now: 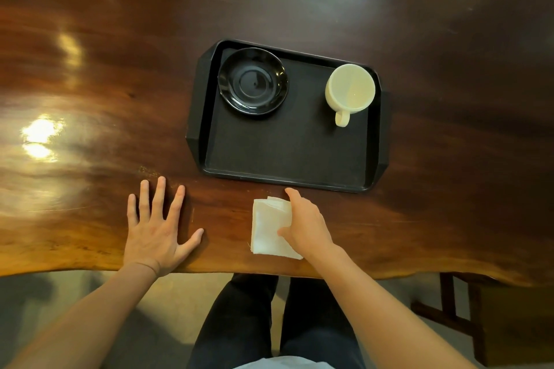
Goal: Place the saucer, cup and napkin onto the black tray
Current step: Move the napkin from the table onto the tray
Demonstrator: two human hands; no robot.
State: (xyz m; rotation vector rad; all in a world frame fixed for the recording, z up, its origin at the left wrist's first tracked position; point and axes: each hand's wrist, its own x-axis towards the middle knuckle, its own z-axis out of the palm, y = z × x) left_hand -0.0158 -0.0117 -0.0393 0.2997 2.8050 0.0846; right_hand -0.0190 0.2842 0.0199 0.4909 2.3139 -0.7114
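Note:
A black tray (287, 156) lies on the dark wooden table (120, 69). A glossy black saucer (252, 81) sits in its far left corner. A cream cup (350, 90) stands upright in the far right corner, its handle pointing toward me. A folded white napkin (268, 228) lies on the table just in front of the tray's near edge. My right hand (305, 223) rests on the napkin's right side, thumb and fingers pinching it. My left hand (157, 229) lies flat on the table to the left, fingers spread, holding nothing.
The table's wavy near edge (389, 274) runs just below my hands. A wooden bench or stool frame (455, 308) stands under the table at the right. My legs in dark trousers (278, 323) are below the edge.

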